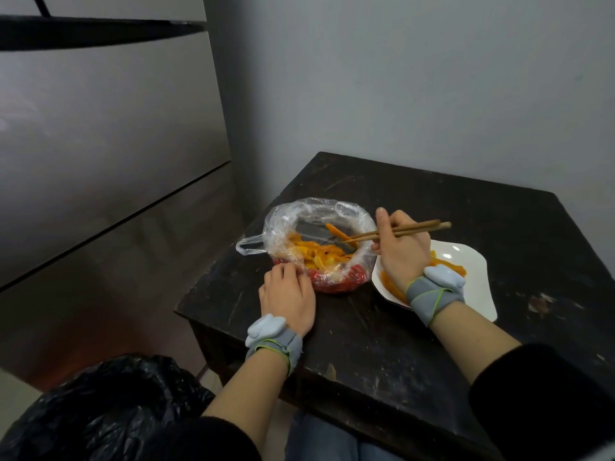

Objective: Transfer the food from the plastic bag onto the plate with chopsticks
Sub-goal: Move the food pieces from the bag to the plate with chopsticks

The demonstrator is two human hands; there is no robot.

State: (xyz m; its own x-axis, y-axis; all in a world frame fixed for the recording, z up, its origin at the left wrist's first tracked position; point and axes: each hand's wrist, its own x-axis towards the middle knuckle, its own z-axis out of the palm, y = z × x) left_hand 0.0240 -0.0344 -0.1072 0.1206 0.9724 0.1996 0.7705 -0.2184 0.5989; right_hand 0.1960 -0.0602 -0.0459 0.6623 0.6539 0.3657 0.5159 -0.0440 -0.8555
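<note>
On the near left part of the dark table (432, 201), the plastic bag (289, 214) sits with its rim rolled down over something red (336, 282). It's probably a bowl, which would explain why the bag has a wide, open mouth instead of flopping shut. The food (316, 252) is a pile of orange strips, and most of it lies on the near side of the bag.

The left hand (288, 297) is at the bag's near edge with its fingers curled onto the plastic. My guess is that it's there as an anchor, so the bag doesn't slide or lift when strips get pulled out.

The right hand (399, 251) is wrapped around the chopsticks (409, 229), which point left into the bag. The tips are pinched together on one orange strip (336, 231), which looks raised a bit above the pile.

The white plate (472, 284) is just beside the bag on the right, almost touching it, and partly under the right wrist. That makes sense, since each carry is short and there's less chance of a drip. A few strips are already on it, so I'd say the job is underway but far from finished.

Those strips look slick, so the risky part will be the trip over the bag's rim.

Both wrists have grey bands (432, 291), and a black trash bag (109, 404) sits low on the left, off the table.
</note>
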